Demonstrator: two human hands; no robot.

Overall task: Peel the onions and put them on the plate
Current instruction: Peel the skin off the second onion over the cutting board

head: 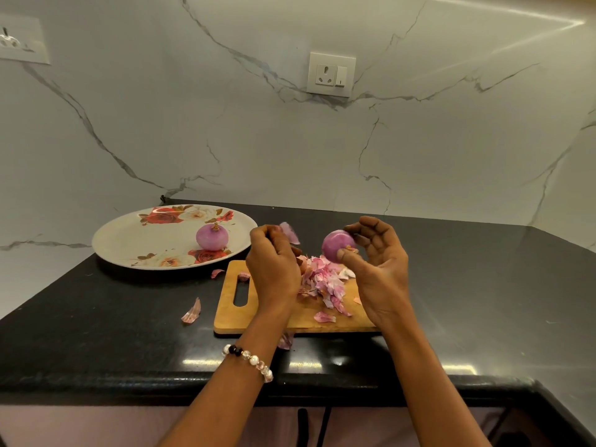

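Note:
My right hand [377, 269] holds a purple onion [335, 248] between thumb and fingertips, above the wooden cutting board [258, 317]. My left hand [274, 266] is curled and pinches a strip of pink onion skin [289, 231] just left of that onion. A pile of peeled skins [325, 282] lies on the board under both hands. One peeled onion [213, 237] sits on the white floral plate [129, 240] at the left.
Loose skins lie on the black counter: one piece [192, 312] left of the board, one piece [216, 272] near the plate, one piece [285, 340] at the board's front edge. A marble wall with a socket [330, 74] stands behind. The counter edge runs close in front.

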